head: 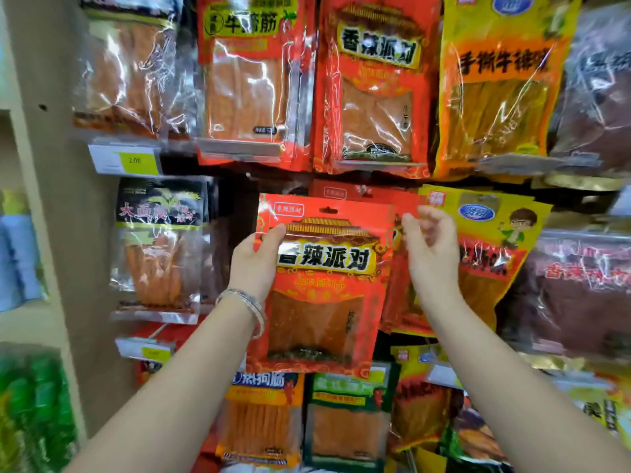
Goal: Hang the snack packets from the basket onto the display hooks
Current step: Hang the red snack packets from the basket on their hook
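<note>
holding up a glossy red plastic snack packet point(324, 285) with gold roof print and clear window; left hand point(256, 264) grips its left edge, right hand point(432, 247) pinches the top-right corner.

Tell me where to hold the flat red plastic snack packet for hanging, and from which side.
Take the red snack packet by its upper corners, one from each side, as the left hand and right hand do. It is flat and upright, with its hang hole top centre, so that grip likely leaves the hole clear.
</note>
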Available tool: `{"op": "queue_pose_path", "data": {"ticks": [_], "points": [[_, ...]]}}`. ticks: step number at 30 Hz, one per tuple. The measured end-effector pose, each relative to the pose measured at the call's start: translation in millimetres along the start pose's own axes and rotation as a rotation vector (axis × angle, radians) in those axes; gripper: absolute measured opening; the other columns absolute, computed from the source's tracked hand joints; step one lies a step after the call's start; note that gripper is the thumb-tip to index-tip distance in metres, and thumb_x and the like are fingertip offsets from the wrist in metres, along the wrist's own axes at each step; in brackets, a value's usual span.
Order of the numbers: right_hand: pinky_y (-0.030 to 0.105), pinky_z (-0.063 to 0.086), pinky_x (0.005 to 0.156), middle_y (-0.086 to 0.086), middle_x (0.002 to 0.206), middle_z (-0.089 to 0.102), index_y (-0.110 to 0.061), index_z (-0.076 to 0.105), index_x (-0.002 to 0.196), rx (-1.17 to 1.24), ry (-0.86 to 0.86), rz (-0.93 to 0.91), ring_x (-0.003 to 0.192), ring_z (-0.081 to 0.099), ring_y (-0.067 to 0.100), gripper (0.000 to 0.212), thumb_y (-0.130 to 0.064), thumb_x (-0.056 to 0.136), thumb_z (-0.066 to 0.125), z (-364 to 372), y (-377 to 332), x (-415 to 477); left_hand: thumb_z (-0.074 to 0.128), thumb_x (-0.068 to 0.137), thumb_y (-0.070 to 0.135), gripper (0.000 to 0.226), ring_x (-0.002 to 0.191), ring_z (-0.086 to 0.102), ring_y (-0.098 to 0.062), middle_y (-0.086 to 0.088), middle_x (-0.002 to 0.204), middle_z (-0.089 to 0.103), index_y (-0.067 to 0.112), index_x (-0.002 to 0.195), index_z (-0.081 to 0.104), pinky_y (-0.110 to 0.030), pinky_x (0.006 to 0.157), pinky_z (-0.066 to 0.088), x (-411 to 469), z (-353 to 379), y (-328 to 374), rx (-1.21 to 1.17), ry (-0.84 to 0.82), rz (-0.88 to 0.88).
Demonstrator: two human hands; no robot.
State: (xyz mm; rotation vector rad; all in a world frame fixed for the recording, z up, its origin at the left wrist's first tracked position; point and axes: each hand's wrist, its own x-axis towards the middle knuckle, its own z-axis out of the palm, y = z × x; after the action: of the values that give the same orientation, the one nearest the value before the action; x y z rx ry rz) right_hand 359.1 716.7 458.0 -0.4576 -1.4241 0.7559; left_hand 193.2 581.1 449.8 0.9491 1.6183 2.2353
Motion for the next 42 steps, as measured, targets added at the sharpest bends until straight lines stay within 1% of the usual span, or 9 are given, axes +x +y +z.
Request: {"op": "queue_pose_path", "data": {"ticks": [6,10,17,24,25,26,34,38,42], "points": [[0.051,0.037,0.107,0.014,0.140,0.048,-0.005,0.047,0.132,0.087,-0.266,0.246,0.129,0.046,0.029,0.070,-0.055,0.085,0.058,3,-6,4,0.061,0.086,0.038,0.019,0.083,0.070,-0.024,-0.008,0.093,0.073,0.022,0.089,0.071,-0.043,0.076,0.058,-7,19,2,-0.075,-0.080,-0.015],[0.051,0.049,0.090,0.009,0.101,0.070,-0.022,0.061,0.089,0.071,-0.183,0.106,0.097,0.065,0.027,0.018,-0.039,0.092,0.057,-4,-11,8,0.057,0.091,0.015,0.031,0.083,0.065,-0.001,-0.003,0.108,0.064,0.014,0.121,0.050,-0.020,0.074,0.053,-2,23,13,0.009,-0.056,0.202],[0.042,0.047,0.081,0.005,0.087,0.067,-0.021,0.062,0.084,-0.037,-0.125,-0.014,0.085,0.062,0.024,0.017,-0.035,0.093,0.056,-8,-15,21,0.051,0.093,0.012,0.050,0.127,0.027,0.004,0.017,0.134,0.033,0.021,0.141,0.038,-0.017,0.110,0.019,-3,34,38,0.468,-0.159,0.674],[0.035,0.040,0.069,0.004,0.076,0.060,-0.017,0.061,0.083,-0.011,-0.052,0.012,0.068,0.051,0.014,0.021,-0.034,0.094,0.054,1,-25,35,0.049,0.094,0.018,0.057,0.136,0.024,-0.001,0.031,0.131,0.025,0.029,0.146,0.026,-0.040,0.114,0.026,-3,49,45,0.377,-0.303,0.592],[0.036,0.040,0.070,0.010,0.105,0.055,-0.017,0.061,0.084,-0.014,-0.048,0.026,0.068,0.052,0.014,0.021,-0.033,0.094,0.053,2,-26,37,0.050,0.094,0.019,0.057,0.136,0.025,-0.003,0.026,0.134,0.026,0.030,0.145,0.027,-0.041,0.114,0.027,-3,49,44,0.373,-0.302,0.588],[0.036,0.040,0.069,-0.018,0.075,0.038,-0.018,0.060,0.081,-0.020,-0.049,0.041,0.066,0.051,0.013,0.020,-0.032,0.094,0.053,3,-27,39,0.050,0.093,0.019,0.058,0.136,0.025,-0.003,0.022,0.136,0.027,0.030,0.145,0.028,-0.042,0.113,0.027,-2,48,43,0.375,-0.303,0.589],[0.033,0.035,0.064,0.003,0.072,0.051,-0.008,0.053,0.076,-0.087,-0.056,0.103,0.063,0.047,0.016,0.026,-0.028,0.092,0.054,12,-17,48,0.052,0.091,0.021,0.060,0.132,0.028,0.002,0.019,0.139,0.029,0.041,0.143,0.027,-0.038,0.114,0.028,-1,45,39,0.343,-0.316,0.564],[0.050,0.042,0.091,0.028,0.117,0.057,0.010,0.052,0.115,-0.191,-0.040,0.118,0.108,0.052,0.041,0.048,-0.032,0.092,0.056,13,-3,45,0.051,0.091,0.018,0.061,0.134,0.030,-0.002,0.017,0.138,0.032,0.039,0.143,0.028,-0.041,0.112,0.031,-1,45,36,0.310,-0.325,0.576],[0.032,0.045,0.080,0.000,0.105,0.058,-0.009,0.050,0.119,-0.222,-0.016,-0.026,0.088,0.054,0.010,0.040,-0.035,0.091,0.060,12,3,39,0.049,0.088,0.024,0.060,0.134,0.027,0.002,0.027,0.136,0.033,0.050,0.137,0.027,-0.039,0.113,0.030,3,43,26,0.318,-0.318,0.646]]}}
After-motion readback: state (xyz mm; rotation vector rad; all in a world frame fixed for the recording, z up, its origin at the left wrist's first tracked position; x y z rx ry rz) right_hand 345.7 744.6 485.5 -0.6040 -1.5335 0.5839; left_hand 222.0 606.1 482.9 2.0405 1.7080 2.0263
